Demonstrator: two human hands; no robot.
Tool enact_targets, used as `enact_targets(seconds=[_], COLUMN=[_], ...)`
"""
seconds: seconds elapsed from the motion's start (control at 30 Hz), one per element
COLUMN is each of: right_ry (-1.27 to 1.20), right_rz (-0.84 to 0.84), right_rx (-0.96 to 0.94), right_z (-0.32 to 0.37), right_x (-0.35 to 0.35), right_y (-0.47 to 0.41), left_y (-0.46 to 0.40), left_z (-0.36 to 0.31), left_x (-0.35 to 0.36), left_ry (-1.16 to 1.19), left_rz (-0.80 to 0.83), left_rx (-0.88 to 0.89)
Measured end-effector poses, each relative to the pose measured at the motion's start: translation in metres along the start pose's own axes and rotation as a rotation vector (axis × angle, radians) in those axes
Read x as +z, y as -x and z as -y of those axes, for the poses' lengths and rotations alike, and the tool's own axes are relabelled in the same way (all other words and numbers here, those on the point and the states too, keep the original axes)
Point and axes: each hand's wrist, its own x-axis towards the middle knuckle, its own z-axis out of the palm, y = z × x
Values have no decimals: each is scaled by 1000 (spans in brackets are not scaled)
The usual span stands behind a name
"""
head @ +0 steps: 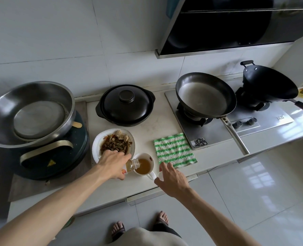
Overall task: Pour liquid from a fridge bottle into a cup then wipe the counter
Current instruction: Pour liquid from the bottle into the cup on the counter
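The pour is in hand: the left hand (114,163) grips the tilted bottle (132,165) over the near-full cup (144,165); the right hand's (172,178) fingers pinch its handle. Next, right the bottle, then take the cloth (174,150) just beside.

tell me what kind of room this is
A home kitchen, most likely: a gas stove with a pan and a wok on it, a range hood above, and a plate of food on the counter.

Clear plastic bottle (132,165), glossy white cup (148,158), fuzzy cloth (174,150)
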Motion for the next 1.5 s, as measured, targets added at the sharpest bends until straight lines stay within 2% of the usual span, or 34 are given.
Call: enact_targets(seconds=[1.1,1.5], right_ry=[-5,-73], right_rz=[22,27], right_rx=[27,31], right_z=[-2,-3], right_x=[1,9], right_y=[-2,3], left_y=[-8,-2], left_z=[-4,-9], left_x=[-7,9], left_ry=[-39,123], left_rz=[0,-55], left_rx=[19,-17])
